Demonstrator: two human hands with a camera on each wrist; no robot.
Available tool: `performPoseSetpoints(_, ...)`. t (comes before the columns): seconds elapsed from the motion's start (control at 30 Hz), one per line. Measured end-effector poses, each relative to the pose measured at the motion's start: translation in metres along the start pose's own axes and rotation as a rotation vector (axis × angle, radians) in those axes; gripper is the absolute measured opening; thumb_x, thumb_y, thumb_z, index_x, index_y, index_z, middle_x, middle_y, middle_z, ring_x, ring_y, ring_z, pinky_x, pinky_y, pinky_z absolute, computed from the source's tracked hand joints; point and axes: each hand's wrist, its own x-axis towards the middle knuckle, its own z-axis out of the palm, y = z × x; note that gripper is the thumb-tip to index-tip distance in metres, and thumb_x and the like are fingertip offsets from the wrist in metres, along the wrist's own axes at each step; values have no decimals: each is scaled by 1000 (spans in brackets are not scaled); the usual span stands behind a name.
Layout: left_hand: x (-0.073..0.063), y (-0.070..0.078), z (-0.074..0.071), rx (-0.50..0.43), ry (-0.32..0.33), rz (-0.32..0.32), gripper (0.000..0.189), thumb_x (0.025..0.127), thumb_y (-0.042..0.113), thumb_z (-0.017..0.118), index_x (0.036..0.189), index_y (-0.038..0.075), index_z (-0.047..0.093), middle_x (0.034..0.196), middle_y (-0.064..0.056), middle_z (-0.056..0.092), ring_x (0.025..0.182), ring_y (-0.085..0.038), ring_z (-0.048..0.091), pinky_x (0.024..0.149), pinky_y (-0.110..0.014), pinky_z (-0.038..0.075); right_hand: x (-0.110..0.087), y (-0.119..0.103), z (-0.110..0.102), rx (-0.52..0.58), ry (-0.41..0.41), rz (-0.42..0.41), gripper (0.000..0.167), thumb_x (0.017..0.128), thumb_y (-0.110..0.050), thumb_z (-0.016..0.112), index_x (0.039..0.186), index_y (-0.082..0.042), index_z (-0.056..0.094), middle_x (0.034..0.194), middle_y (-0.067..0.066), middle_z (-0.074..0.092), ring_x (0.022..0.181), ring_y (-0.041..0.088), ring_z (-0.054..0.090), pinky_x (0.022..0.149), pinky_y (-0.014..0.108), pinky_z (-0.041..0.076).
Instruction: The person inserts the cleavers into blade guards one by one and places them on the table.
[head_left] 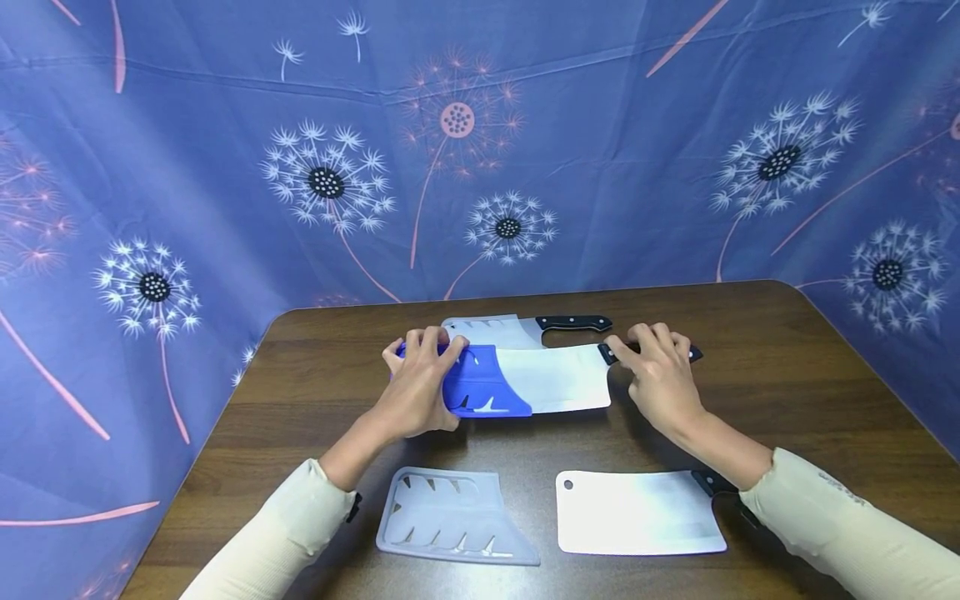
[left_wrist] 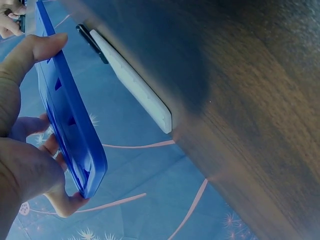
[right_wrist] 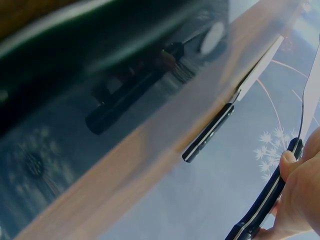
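My left hand point(head_left: 420, 385) grips a blue blade guard point(head_left: 483, 385) by its closed end, thumb on one edge and fingers on the other. A cleaver point(head_left: 562, 379) is partly inside the guard, its bare blade showing on the handle side. Around its black handle point(right_wrist: 267, 192) curl the fingers of my right hand point(head_left: 663, 379). Guard and cleaver are held level above the table, as the left wrist view point(left_wrist: 75, 115) of the guard shows them apart from the tabletop.
Behind them on the wooden table point(head_left: 315, 450) lies another cleaver point(head_left: 573, 322) in a pale guard point(head_left: 491, 331). In front, a grey blade guard point(head_left: 450, 512) lies at left and a bare cleaver point(head_left: 637, 512) at right, its handle partly under my right forearm. A blue patterned cloth point(head_left: 600, 125) hangs behind.
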Motion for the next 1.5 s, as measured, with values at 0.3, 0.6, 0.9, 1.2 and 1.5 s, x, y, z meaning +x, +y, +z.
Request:
performPoseSetpoints(0.3, 0, -1, 2, -31, 4, -4, 101, 38, 29, 92, 130, 14, 53, 118, -12, 42, 108, -35, 36, 89, -69, 18, 4, 3, 0, 20, -4, -25, 63, 61, 28, 58, 114, -4, 69, 100, 19, 54, 92, 37, 47, 82, 63, 35)
performPoseSetpoints(0.6, 0, 0, 0, -16, -18, -36, 101, 38, 30, 92, 130, 16, 54, 118, -10, 43, 108, -33, 35, 89, -65, 19, 3, 3, -2, 12, -30, -28, 63, 62, 27, 59, 116, -3, 68, 101, 19, 54, 92, 36, 46, 83, 63, 35)
performPoseSetpoints(0.9, 5, 7, 1, -51, -17, -37, 100, 37, 31, 90, 130, 18, 54, 115, -8, 42, 105, -30, 35, 87, -64, 20, 6, -12, 0, 16, -40, -27, 61, 62, 26, 60, 115, -3, 68, 100, 19, 54, 92, 36, 47, 80, 64, 39)
performPoseSetpoints(1.2, 12, 19, 3, -52, -30, -35, 103, 36, 33, 92, 131, 19, 54, 117, -8, 42, 104, -30, 36, 87, -64, 23, 13, -31, 4, 53, -6, -43, 58, 62, 26, 56, 111, -1, 69, 97, 17, 53, 86, 33, 44, 75, 59, 39)
performPoseSetpoints(1.5, 17, 29, 7, -37, -46, -50, 104, 36, 37, 92, 132, 21, 53, 115, -6, 43, 105, -29, 37, 86, -62, 25, 20, -48, 10, 61, -4, -48, 57, 61, 25, 56, 108, -2, 70, 92, 14, 50, 84, 33, 43, 71, 56, 40)
